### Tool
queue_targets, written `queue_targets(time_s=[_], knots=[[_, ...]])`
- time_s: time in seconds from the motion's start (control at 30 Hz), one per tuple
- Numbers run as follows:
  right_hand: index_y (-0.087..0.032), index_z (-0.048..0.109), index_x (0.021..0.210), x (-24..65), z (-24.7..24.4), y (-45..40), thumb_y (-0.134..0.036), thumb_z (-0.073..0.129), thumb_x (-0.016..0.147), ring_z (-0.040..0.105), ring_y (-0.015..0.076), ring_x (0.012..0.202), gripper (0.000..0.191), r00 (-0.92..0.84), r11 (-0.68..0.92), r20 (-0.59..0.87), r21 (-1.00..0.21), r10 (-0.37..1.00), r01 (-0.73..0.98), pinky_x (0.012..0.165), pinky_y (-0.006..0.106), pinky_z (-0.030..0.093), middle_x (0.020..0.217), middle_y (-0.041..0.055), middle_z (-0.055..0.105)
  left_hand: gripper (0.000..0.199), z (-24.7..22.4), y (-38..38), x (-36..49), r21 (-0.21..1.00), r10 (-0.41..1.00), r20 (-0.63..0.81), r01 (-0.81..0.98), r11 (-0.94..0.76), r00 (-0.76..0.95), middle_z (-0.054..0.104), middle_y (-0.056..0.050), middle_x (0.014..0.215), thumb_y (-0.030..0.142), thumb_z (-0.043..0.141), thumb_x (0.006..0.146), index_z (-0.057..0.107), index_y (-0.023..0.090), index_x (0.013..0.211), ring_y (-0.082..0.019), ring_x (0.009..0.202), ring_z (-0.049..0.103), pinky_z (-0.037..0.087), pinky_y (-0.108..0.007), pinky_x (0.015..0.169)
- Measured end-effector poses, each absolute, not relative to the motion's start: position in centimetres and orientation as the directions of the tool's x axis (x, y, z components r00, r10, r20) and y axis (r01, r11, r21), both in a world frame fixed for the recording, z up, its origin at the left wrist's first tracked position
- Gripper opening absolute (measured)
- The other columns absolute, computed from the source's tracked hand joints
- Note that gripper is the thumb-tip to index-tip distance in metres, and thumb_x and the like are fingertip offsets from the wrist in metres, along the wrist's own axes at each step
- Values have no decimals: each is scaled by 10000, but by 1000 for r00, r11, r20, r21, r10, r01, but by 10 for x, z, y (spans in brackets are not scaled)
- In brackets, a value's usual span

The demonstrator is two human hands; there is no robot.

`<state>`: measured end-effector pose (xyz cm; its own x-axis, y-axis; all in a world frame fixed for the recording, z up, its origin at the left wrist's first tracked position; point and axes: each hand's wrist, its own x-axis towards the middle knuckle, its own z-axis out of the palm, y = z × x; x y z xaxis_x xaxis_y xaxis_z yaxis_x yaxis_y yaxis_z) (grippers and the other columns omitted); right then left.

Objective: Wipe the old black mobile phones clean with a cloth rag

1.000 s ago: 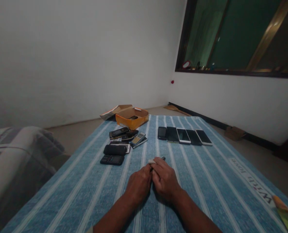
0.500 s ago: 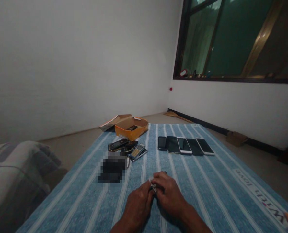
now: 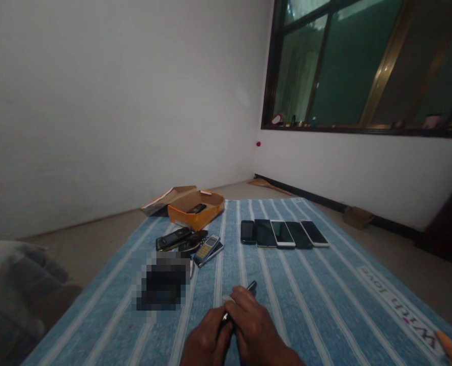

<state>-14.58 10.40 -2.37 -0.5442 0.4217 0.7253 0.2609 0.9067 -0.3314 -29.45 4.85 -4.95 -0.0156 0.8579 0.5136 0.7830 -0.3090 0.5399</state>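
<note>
Both hands meet low in the middle of the head view, over a blue striped cloth (image 3: 210, 284). My right hand (image 3: 250, 317) is closed around a dark, shiny-edged phone (image 3: 252, 286), whose far end sticks out beyond the fingers. My left hand (image 3: 208, 333) presses its closed fingers against the near end of the same phone. Something small and whitish shows between the hands, too small to name. Beyond them, several phones lie side by side in a row (image 3: 282, 234). To the left is a loose pile of older keypad phones (image 3: 207, 247).
An open orange box (image 3: 197, 218) with a dark phone (image 3: 197, 208) inside stands at the cloth's far left. Nearer is a pixelated dark area (image 3: 162, 287). Grey fabric (image 3: 12, 295) lies at the left, and a small brown box (image 3: 357, 217) is on the floor at right.
More of the dark phone now shows past my right fingers and between the hands. Both hands sit slightly lower and further left. The whole view has shifted a little.
</note>
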Motion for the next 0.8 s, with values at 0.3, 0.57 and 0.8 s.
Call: queue_targets(time_s=[0.3, 0.57, 0.8], knots=[[-187, 606, 1082, -148, -25, 102, -34, 399, 777, 615, 240, 1046, 398, -514, 912, 754, -320, 410, 257, 897, 384, 548, 1023, 127, 656, 239, -51, 46, -293, 363, 864, 504, 903, -229, 17, 663, -23, 763, 267, 347, 992, 568, 242, 906, -171, 702, 700, 550, -237, 602], [-188, 620, 1158, -128, -34, 130, 25, 404, 722, 603, 225, 1115, 531, -371, 862, 789, -372, 489, 344, 956, 421, 533, 1078, 106, 667, 236, -53, 49, -295, 324, 853, 517, 905, -275, 74, 687, -74, 838, 264, 357, 999, 580, 189, 1017, -195, 770, 706, 563, -254, 629], [-213, 642, 1092, -129, -34, 128, 33, 396, 701, 633, 208, 975, 524, -363, 847, 771, -423, 523, 321, 846, 370, 564, 976, 80, 663, 245, -57, 44, -301, 364, 848, 518, 867, -339, 114, 702, -83, 878, 299, 374, 1002, 592, 198, 1052, -193, 794, 710, 573, -250, 648]])
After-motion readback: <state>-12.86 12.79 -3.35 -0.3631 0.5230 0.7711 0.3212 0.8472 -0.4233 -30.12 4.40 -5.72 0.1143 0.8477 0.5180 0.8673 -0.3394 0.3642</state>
